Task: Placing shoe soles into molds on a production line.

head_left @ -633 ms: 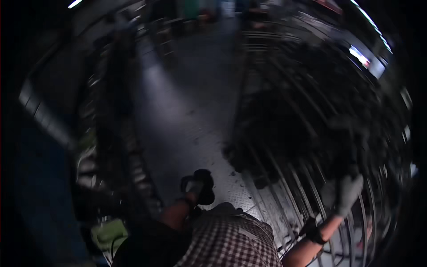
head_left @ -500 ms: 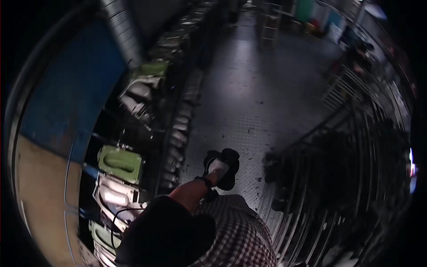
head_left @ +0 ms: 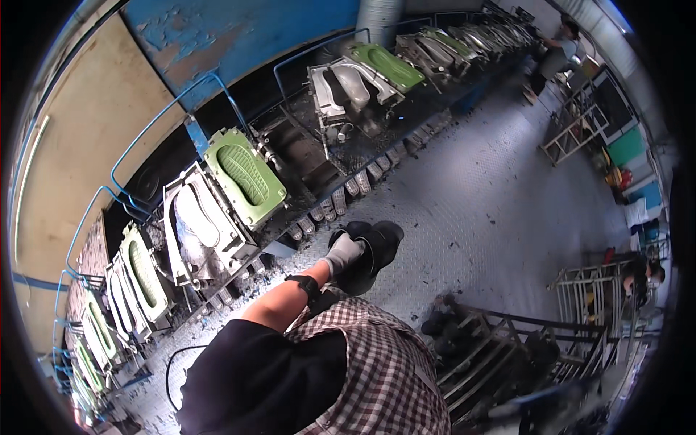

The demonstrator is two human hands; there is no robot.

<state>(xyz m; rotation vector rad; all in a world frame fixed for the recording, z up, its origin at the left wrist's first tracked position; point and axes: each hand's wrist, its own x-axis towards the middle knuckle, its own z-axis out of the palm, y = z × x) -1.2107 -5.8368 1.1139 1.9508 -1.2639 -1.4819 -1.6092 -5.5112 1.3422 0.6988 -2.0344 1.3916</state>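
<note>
My left hand (head_left: 345, 251), in a pale glove with a dark watch at the wrist, is closed around black slippers (head_left: 383, 248). It holds them out in front of my checkered apron (head_left: 377, 355), over the metal floor. How many slippers there are is hard to tell; at least two shapes overlap. My right hand does not show in the picture. Left of the held slippers, an open shoe mould stands on the bench, with a green half (head_left: 245, 177) that has a sole-shaped hollow and a silver half (head_left: 205, 225).
More open moulds (head_left: 384, 67) line the bench, which curves from lower left to far right. Grey sole-shaped pieces (head_left: 339, 201) run along its lower edge. A metal rack (head_left: 478, 355) with dark footwear stands at the lower right. One person (head_left: 554, 58) is far back, another (head_left: 638, 279) at right.
The view has turned left and become brighter, so the mould bench now slants across the picture instead of running up its left side. My left hand keeps hold of the black slippers.
</note>
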